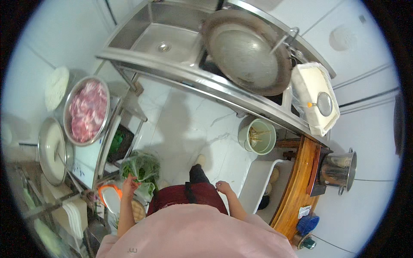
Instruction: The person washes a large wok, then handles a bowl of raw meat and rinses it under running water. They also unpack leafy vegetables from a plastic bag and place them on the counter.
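Observation:
My left hand (pixel 129 185) is at the near edge of a clear plastic bag of leafy greens (pixel 139 168). Its fingers overlap the bag in the picture, and whether they grip it is unclear. An orange-rimmed white container (pixel 111 198) lies just left of that wrist. My right hand (pixel 223 187) hangs beside my dark red apron (pixel 180 197), fingers loosely bent, holding nothing. Closest to it on the right is a large white tub (pixel 255 180) with round things inside.
Ahead runs a steel counter with a sink (pixel 174 35) and a large wok (pixel 245 58). A green bucket (pixel 262 137) stands below. On the left are a bowl of raw meat (pixel 88 111) and a white-filled basin (pixel 51 151). A stockpot (pixel 338 171) stands right.

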`<state>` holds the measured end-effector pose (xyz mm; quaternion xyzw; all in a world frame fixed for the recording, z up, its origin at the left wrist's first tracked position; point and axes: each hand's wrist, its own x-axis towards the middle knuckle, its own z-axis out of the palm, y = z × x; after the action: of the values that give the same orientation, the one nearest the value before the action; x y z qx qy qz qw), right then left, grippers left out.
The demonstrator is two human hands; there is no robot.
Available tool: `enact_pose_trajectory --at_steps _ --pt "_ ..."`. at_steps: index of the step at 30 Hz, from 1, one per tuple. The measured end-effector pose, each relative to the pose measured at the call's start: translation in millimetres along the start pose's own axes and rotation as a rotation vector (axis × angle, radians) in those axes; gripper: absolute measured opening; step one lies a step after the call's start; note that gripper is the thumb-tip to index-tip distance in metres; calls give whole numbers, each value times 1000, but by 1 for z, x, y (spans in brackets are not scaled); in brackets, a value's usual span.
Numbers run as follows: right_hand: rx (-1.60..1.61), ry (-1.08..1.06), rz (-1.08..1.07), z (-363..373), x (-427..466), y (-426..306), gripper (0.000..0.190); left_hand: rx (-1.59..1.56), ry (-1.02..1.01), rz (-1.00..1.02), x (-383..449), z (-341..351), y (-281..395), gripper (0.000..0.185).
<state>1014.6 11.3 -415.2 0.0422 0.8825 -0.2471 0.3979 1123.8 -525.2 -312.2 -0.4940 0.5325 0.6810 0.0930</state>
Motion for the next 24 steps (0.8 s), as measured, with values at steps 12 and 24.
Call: enact_pose_trajectory --at_steps 12,24 --pt "261 393 -68 -232 42 -22 25 535 -145 447 15 231 149 24" --pt "349 584 -216 -381 68 -184 24 439 81 908 106 368 456 32"
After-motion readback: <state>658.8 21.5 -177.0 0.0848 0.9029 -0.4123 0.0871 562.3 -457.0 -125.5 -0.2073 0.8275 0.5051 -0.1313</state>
